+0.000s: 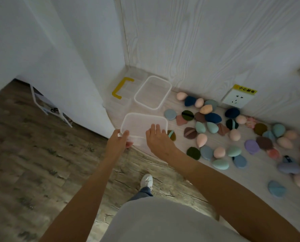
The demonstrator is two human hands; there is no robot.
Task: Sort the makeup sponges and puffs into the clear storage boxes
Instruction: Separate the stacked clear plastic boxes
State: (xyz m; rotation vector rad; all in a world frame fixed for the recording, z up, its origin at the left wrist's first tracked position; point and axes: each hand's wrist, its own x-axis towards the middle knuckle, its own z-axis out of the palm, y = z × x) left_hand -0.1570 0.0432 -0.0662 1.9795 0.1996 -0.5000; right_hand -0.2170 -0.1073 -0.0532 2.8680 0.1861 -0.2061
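The step in hand looks like setup, not sorting yet: the left hand (pixel 120 139) has its fingers clamped on the near-left corner of the near box (pixel 144 128), while the right hand (pixel 157 137) lies flat over its near-right edge, fingers loosely together and gripping nothing that can be seen. The far box (pixel 152 92) sits just beyond it, also empty, with a lid (pixel 118 95) bearing a yellow handle to its left. All the sponges and puffs (pixel 233 131) lie loose to the right, a dark puff (pixel 171 135) just beside the right hand. Next, probably, the box must be settled flat, then the right hand must reach right for a first piece. The surface is a pale wood-grain counter (pixel 261 193) in a corner of white panelled wall (pixel 215 49) with a socket (pixel 237 98); dark plank floor (pixel 32 154) lies below at left.
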